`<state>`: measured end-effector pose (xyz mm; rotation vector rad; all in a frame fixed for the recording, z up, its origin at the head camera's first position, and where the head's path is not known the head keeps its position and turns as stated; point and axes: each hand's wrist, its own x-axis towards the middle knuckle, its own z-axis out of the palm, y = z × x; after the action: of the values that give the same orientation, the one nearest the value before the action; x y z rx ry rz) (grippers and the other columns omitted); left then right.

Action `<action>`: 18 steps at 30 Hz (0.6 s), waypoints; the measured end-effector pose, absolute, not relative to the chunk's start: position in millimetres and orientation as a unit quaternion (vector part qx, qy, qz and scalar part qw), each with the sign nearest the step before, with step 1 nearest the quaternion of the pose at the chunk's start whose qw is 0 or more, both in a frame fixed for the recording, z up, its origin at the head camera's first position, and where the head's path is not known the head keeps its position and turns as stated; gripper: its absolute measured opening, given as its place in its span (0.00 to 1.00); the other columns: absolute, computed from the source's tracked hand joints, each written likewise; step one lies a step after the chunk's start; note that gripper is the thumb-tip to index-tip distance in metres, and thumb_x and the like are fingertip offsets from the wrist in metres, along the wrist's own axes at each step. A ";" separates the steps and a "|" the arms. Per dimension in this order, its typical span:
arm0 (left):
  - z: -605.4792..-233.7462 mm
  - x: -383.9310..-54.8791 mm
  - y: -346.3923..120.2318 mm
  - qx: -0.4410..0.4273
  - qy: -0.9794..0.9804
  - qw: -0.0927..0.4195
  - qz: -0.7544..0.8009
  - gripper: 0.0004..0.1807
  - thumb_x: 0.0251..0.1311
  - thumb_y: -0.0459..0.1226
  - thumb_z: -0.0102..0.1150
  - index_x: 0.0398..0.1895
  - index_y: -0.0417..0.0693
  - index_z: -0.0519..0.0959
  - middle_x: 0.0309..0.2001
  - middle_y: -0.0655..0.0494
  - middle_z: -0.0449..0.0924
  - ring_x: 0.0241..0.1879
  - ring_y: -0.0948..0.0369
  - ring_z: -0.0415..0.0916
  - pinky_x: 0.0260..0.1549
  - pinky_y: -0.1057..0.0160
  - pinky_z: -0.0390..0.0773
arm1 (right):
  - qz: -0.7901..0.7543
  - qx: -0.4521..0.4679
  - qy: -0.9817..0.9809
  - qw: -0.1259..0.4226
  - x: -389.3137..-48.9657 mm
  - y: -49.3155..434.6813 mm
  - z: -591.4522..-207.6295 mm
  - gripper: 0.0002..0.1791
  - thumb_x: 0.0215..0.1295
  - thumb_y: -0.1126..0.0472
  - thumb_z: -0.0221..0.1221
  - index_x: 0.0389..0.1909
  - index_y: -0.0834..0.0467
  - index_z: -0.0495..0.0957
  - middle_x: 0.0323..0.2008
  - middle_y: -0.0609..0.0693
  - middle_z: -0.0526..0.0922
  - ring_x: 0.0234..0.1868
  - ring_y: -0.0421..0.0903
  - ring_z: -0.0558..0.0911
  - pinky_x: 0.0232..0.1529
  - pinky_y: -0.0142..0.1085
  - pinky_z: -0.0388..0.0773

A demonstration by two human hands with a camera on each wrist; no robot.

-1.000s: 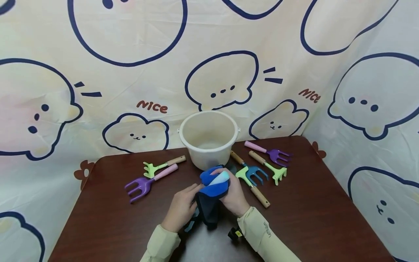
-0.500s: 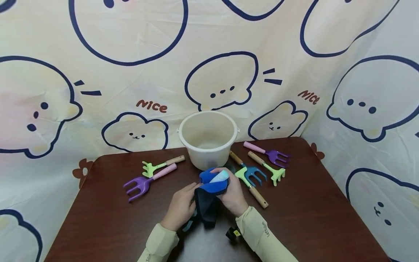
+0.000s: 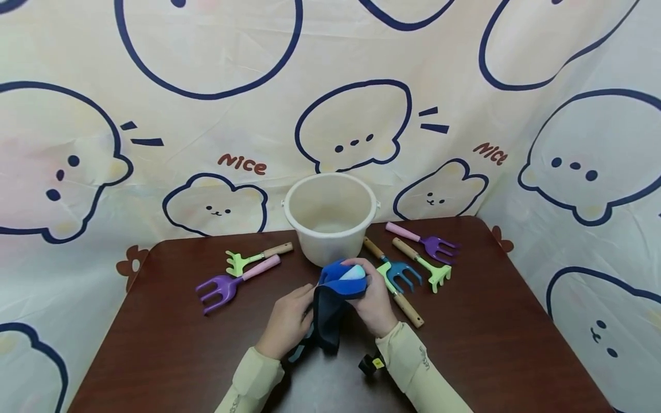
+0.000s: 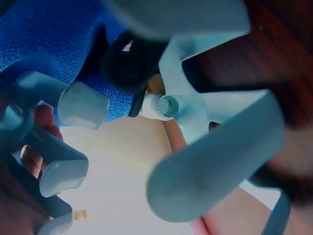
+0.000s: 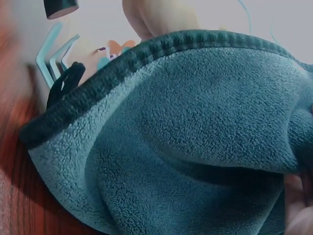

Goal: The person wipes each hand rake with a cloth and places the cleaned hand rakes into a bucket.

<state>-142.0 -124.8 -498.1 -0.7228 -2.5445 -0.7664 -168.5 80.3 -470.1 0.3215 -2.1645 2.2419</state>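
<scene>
My left hand [image 3: 286, 321] grips a pale blue hand rake, whose bent tines [image 3: 296, 353] show below the wrist. In the left wrist view the rake head [image 4: 188, 105] fills much of the frame, and its neck runs up to the cloth. My right hand [image 3: 376, 301] holds a cloth [image 3: 342, 288], blue on one face and dark on the other, wrapped about the rake's handle. The pale handle end [image 3: 355, 272] pokes out of the blue fold. A loose dark flap hangs between the hands; the right wrist view shows its fuzzy face [image 5: 220, 98]. Most of the handle is hidden.
A white bucket [image 3: 330, 250] stands at the table's back edge. Left of it lie a green rake [image 3: 236, 264] and a purple fork [image 3: 224, 291]. To the right are a purple fork [image 3: 436, 246], a green rake [image 3: 439, 276], a blue fork [image 3: 400, 271] and a wooden-handled green tool [image 3: 408, 310].
The right hand and the cloth have shifted slightly right, and the blue fold has tilted. The left hand stays nearly in place at the rake. The tools and bucket lie as before.
</scene>
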 end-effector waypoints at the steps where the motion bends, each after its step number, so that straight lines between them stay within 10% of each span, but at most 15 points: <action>1: -498.1 -142.2 -124.8 -0.258 -0.907 0.194 -0.272 0.18 0.59 0.29 0.71 0.51 0.53 0.83 0.35 0.64 0.76 0.32 0.66 0.71 0.33 0.66 0.75 | 0.719 0.098 -0.689 0.002 -168.7 81.0 -469.8 0.32 0.54 0.82 0.68 0.59 0.59 0.75 0.62 0.58 0.77 0.63 0.59 0.74 0.68 0.60 0.70; 18: -496.6 -142.1 -130.1 -0.241 -0.916 0.176 -0.267 0.24 0.60 0.32 0.71 0.62 0.47 0.83 0.54 0.45 0.87 0.54 0.51 0.85 0.52 0.47 0.84 | 0.744 0.071 -0.664 0.006 -173.1 80.9 -466.2 0.26 0.64 0.74 0.67 0.62 0.60 0.73 0.65 0.58 0.75 0.68 0.58 0.71 0.71 0.60 0.66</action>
<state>-142.1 -130.1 -496.6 -0.6831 -2.5942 -0.7564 -173.1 80.9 -466.2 0.2231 -2.0780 2.3299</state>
